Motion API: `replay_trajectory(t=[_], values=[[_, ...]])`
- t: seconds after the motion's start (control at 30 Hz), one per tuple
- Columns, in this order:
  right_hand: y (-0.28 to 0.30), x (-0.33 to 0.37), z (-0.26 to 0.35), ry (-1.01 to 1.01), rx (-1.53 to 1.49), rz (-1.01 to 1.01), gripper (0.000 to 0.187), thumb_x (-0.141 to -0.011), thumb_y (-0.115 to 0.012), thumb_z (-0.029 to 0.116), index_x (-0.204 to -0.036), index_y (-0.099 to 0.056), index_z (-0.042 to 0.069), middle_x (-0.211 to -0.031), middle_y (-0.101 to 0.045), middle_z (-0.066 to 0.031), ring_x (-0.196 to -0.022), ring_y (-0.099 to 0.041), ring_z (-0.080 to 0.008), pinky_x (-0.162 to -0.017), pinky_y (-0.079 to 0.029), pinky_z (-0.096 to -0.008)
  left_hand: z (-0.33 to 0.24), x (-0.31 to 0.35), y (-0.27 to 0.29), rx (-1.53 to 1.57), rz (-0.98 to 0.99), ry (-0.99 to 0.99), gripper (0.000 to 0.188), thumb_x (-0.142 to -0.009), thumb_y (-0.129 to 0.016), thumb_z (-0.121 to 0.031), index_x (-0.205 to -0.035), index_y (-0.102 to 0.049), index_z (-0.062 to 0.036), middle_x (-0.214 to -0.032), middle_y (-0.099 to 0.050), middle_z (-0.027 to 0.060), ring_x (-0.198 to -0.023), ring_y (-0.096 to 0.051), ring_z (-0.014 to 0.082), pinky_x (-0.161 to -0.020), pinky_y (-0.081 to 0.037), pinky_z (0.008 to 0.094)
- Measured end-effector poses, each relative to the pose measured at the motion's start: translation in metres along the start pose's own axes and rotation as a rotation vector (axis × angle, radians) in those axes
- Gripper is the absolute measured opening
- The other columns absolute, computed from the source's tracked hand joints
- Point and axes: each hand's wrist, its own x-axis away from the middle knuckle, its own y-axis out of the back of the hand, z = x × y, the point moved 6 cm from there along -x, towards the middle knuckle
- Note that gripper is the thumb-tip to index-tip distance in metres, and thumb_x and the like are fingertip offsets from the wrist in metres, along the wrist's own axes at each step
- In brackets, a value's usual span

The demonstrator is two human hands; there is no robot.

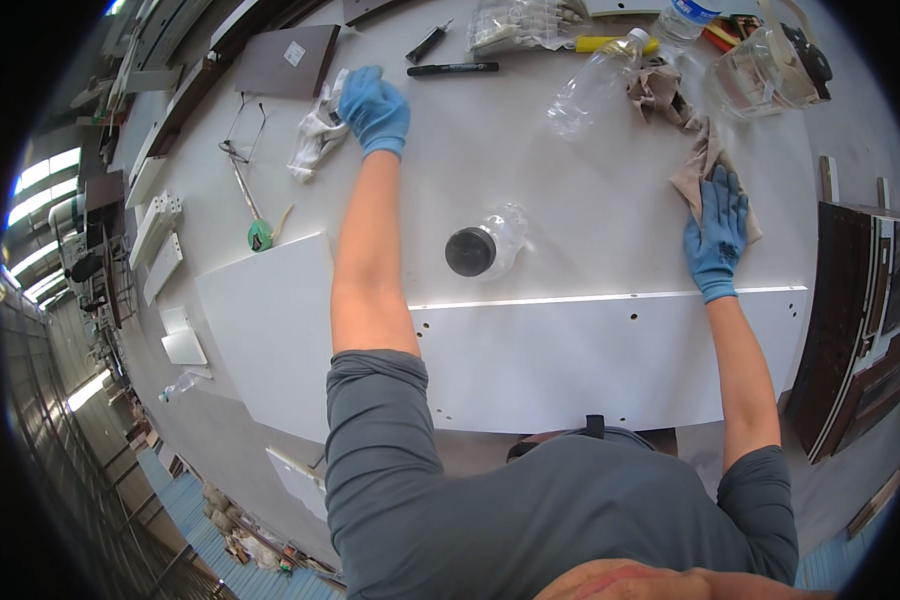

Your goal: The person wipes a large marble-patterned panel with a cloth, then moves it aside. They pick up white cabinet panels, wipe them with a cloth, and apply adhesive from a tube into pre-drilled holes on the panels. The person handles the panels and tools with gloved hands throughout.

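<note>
My left hand, in a blue work glove, is stretched out to the far left of the table. Its fingers are curled at the edge of a crumpled white cloth, and the fingertips are partly hidden. On the right, my right hand, also gloved in blue, lies with fingers extended on a beige rag. Between the arms a clear plastic jar with a black lid rests on its side. A white panel with drilled holes lies along the near edge in front of my body.
At the back are a black marker, a clear bottle, a bag of small parts and a clear container. Leftward lie a dark panel, glasses, a green tape measure and another white panel.
</note>
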Motion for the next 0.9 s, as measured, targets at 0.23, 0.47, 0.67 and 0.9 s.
replay_trajectory(t=[0.23,0.47,0.67,0.9], values=[[-0.002,0.001,0.001,-0.019,0.016,-0.005,0.058,-0.088,-0.062,0.015,-0.145,-0.054,0.004,-0.163,-0.040,-0.0164,-0.154,-0.034,-0.0352,-0.127,-0.022,-0.0509,0.047,0.012,-0.001,-0.309,0.343,-0.155,0.014,-0.087,-0.057,-0.014,-0.094,-0.068,-0.0093,-0.113,-0.070,0.0136,-0.102,-0.065,0.0367,-0.091,-0.049,0.0475],[-0.010,-0.017,-0.025,-0.002,-0.058,-0.127,0.060,-0.085,-0.066,0.019,-0.143,-0.056,0.008,-0.161,-0.043,-0.0163,-0.151,-0.038,-0.0349,-0.126,-0.025,-0.0515,0.018,0.010,0.021,-0.502,0.292,-0.242,0.034,-0.084,-0.061,-0.011,-0.115,-0.072,-0.0076,-0.116,-0.072,0.0204,-0.118,-0.061,0.0376,-0.104,-0.045,0.0487],[-0.006,-0.013,-0.026,-0.028,-0.034,-0.047,0.061,-0.087,-0.065,0.020,-0.146,-0.054,0.010,-0.161,-0.043,-0.0138,-0.150,-0.039,-0.0334,-0.125,-0.025,-0.0517,0.011,0.045,0.027,-0.520,0.492,-0.350,0.031,-0.088,-0.064,-0.016,-0.116,-0.072,-0.0053,-0.118,-0.071,0.0188,-0.127,-0.057,0.0372,-0.111,-0.041,0.0538],[0.005,-0.001,-0.035,-0.035,-0.008,-0.071,0.056,-0.090,-0.066,0.023,-0.144,-0.057,0.011,-0.160,-0.045,-0.0127,-0.150,-0.039,-0.0324,-0.124,-0.027,-0.0528,-0.028,0.024,0.085,-0.352,0.101,-0.191,0.013,-0.092,-0.059,-0.015,-0.090,-0.067,-0.0056,-0.092,-0.072,0.0143,-0.094,-0.068,0.0361,-0.107,-0.043,0.0517]])
